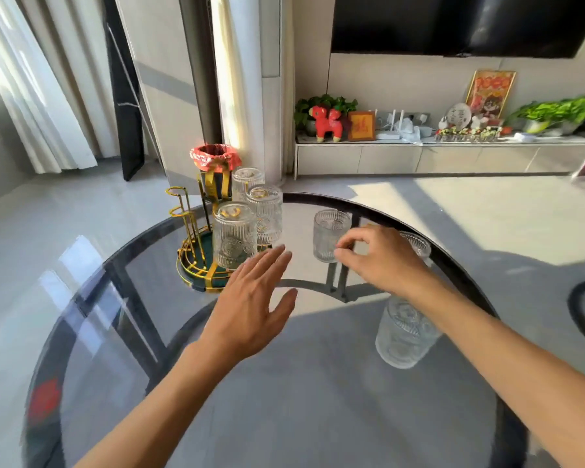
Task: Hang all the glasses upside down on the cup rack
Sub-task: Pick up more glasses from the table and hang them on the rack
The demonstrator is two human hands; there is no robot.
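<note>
Three glasses already hang inverted on the gold cup rack (196, 265) at the far left of the round glass table (284, 400); three more wait upright. Nearest, one glass (404, 336) stands under the right forearm. The left hand (250, 305) hovers flat, fingers spread, empty. The right hand (382, 258) curls loosely, fingertips (340, 253) just beside the middle glass (330, 236), not yet gripping. A farther glass (417, 246) peeks behind it. Next, I'd judge: grasp, flip, hang.

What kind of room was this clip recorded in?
Most likely a home living room: a wall-mounted TV above a low cabinet of ornaments and plants, curtains, and a round glass table.
</note>
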